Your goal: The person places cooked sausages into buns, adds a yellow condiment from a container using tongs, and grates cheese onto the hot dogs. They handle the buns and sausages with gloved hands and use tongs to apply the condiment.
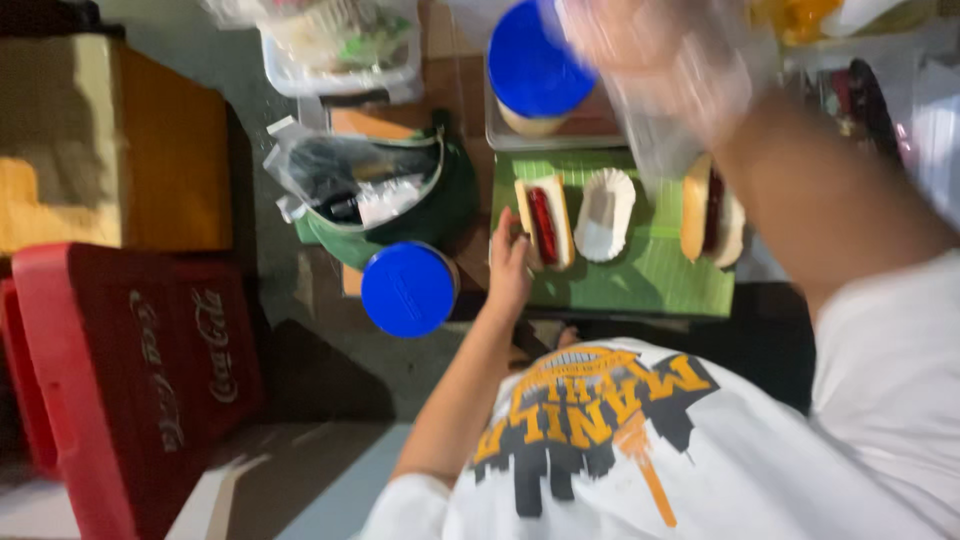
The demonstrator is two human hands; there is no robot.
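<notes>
White shirt cloth with a yellow and grey print fills the near edge of the view; both arms extend forward from it.

Left hand (508, 268): resting at the near left edge of the green mat (640, 280), fingers loosely curled and touching the side of the left hot dog (545, 224). It clamps nothing. This hot dog lies just ahead of the hand, its long axis running near to far, red sausage uppermost in the bun.

Right hand (655, 60): raised well above the surface, blurred, apparently inside a clear plastic glove or bag. Whether it holds anything cannot be told. The hands are well apart; the left is much the nearer to the left hot dog.

Mat contents, left to right: left hot dog, empty white paper tray (605, 213), second hot dog (712, 212) under the right forearm.

Packages and signs:
- Round blue lid (408, 290), just left of the left hand.
- Green bag (385, 200) holding a clear plastic pouch, beyond the lid.
- Red crate (120, 380) with pale script lettering, far left, near.
- Yellow box (110, 140), beyond the crate.
- Second blue-lidded jar (532, 72) on a tray, beyond the mat.
- Clear food container (340, 45), top edge.
</notes>
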